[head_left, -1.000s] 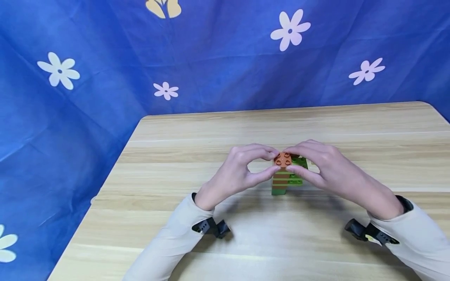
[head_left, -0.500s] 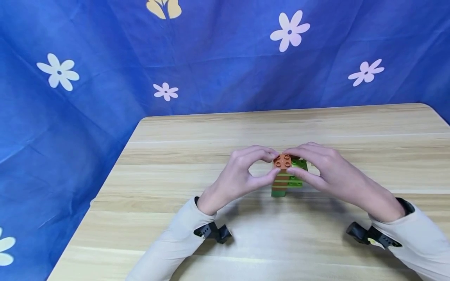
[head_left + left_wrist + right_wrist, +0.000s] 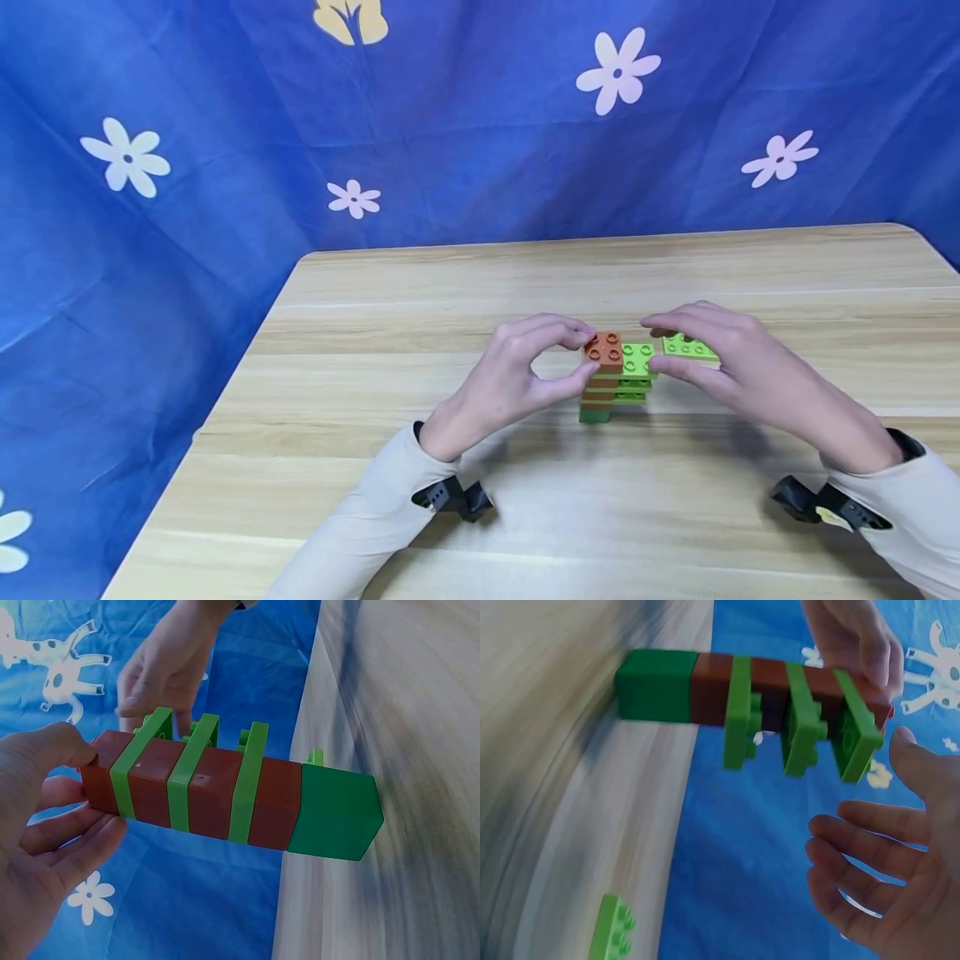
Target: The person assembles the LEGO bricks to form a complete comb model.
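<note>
A tower of toy building bricks [image 3: 214, 799] stands on the table. Its base is a dark green brick [image 3: 334, 814]; above, brown bricks alternate with thin light green plates that jut out to the right. My left hand [image 3: 506, 379] pinches the topmost brown brick [image 3: 604, 355] between thumb and fingers, from the left side. To the right of the tower, my right hand [image 3: 738, 362] holds nothing; in the right wrist view its fingers [image 3: 870, 840] are spread and loosely bent. Partly hidden behind that hand, a loose light green plate [image 3: 692, 347] lies on the table.
The wood-grain table [image 3: 450, 292] reaches back to a blue cloth [image 3: 480, 125] with white flower prints. A small black camera [image 3: 453, 496] is strapped to the left wrist, and another camera [image 3: 825, 504] to the right.
My right hand has let go of the tower's top and moved right, uncovering the upper jutting plate and the loose green plate. The left hand keeps its hold on the top brick.
</note>
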Available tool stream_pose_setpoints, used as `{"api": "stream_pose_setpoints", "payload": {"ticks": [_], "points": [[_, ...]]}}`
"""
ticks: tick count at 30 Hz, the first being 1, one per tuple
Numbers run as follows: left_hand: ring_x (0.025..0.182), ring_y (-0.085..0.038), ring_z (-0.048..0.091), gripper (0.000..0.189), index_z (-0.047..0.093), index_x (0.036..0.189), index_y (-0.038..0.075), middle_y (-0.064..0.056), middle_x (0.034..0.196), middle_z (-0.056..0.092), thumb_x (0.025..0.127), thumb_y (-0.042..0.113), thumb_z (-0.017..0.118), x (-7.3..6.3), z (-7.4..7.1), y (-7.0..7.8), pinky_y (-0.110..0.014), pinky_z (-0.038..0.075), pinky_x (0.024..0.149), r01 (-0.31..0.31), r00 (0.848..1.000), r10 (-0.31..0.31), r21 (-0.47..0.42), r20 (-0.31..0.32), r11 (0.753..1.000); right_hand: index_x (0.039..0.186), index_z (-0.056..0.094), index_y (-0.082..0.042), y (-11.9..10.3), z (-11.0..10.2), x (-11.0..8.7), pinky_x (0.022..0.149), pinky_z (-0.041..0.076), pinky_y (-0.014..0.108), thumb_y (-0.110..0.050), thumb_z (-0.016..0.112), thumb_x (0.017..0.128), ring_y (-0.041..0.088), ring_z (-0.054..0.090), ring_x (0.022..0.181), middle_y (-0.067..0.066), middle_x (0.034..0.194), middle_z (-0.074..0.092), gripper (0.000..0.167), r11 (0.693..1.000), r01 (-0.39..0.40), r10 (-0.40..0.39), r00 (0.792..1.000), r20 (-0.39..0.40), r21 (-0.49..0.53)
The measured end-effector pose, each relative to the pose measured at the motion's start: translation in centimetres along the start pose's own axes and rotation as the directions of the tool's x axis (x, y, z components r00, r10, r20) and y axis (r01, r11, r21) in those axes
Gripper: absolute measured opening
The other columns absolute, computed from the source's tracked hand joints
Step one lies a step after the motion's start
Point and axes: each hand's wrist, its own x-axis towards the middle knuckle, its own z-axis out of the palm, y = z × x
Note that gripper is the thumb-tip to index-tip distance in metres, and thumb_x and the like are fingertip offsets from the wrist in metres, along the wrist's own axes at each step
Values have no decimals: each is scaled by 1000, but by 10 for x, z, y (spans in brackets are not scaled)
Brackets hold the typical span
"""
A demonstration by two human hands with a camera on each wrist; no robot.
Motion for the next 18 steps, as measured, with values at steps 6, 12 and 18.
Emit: {"api": "stream_pose_setpoints", "payload": {"ticks": [6,12,18], "points": [[92,-17,68,14,69,92,-1,-13,99,71,80,5,73,0,-2,0,-16,51,87,-1,1000,1,7,-4,1000,124,63,-12,11,-2,-7,86,50,38,-16,73,86,17,61,106,0,115,66,39,997,-64,64,998,-7,-37],[93,-18,68,13,69,92,-1,-13,99,71,80,4,73,1,-3,0,-16,51,88,-7,1000,7,1,-1,1000,120,65,-9,24,0,-11,78,53,39,-15,76,83,17,63,97,2,111,68,39,994,-73,71,997,-25,-83],[93,-17,68,13,69,92,-1,-13,99,71,81,5,73,3,-4,0,-16,51,88,-2,1000,2,5,6,1000,116,67,-7,40,2,-14,68,55,36,-10,78,80,19,64,84,5,108,69,38,990,-80,75,996,-49,-119]]}}
